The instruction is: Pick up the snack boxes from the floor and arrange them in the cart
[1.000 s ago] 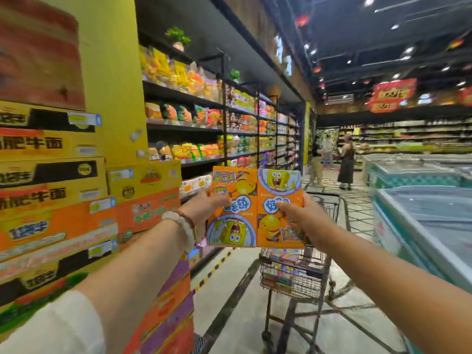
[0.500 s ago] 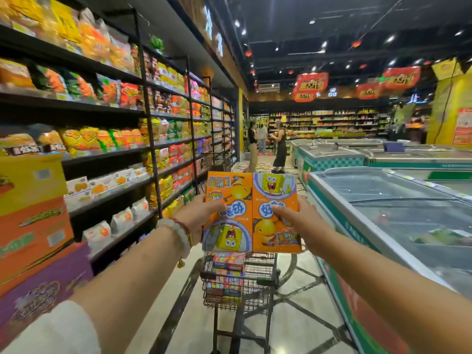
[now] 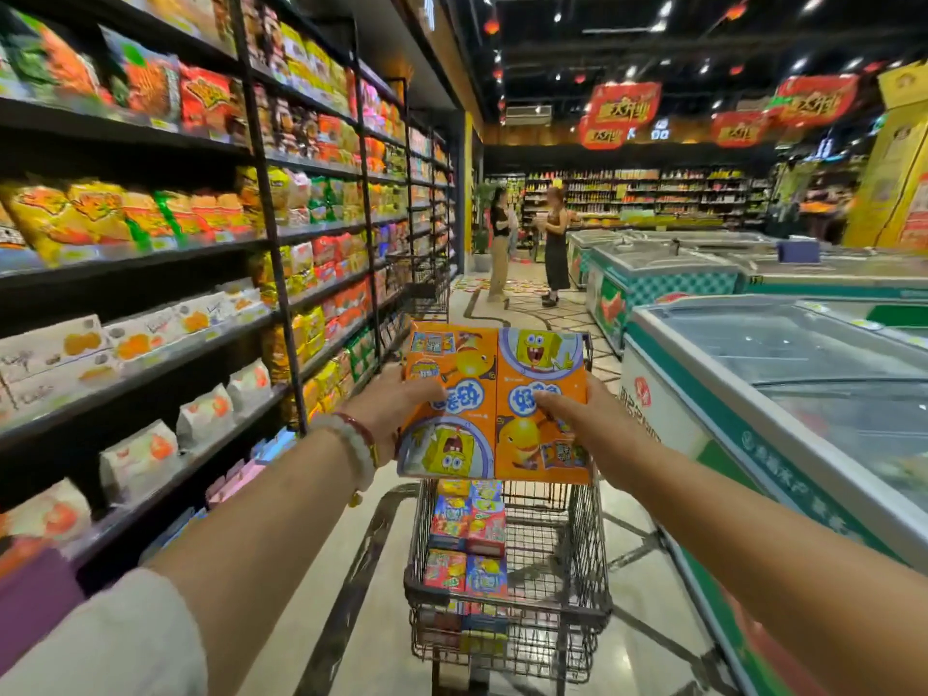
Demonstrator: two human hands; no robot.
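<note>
The two orange snack boxes are now sitting lower than a moment ago, right above the cart, so they are getting close to going in. The left hand is gripping the left box and the right hand is gripping the right one, fingers curled round the edges. More boxes are already lying inside.

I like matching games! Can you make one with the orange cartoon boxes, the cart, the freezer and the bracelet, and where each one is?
Things:
1. two orange cartoon snack boxes
2. black wire shopping cart
3. white glass-topped chest freezer
4. pale bead bracelet

Places:
A. on the left wrist
B. along the right side of the aisle
C. held between both hands
D. under the held boxes

Pairs: 1-C, 2-D, 3-B, 4-A
</note>
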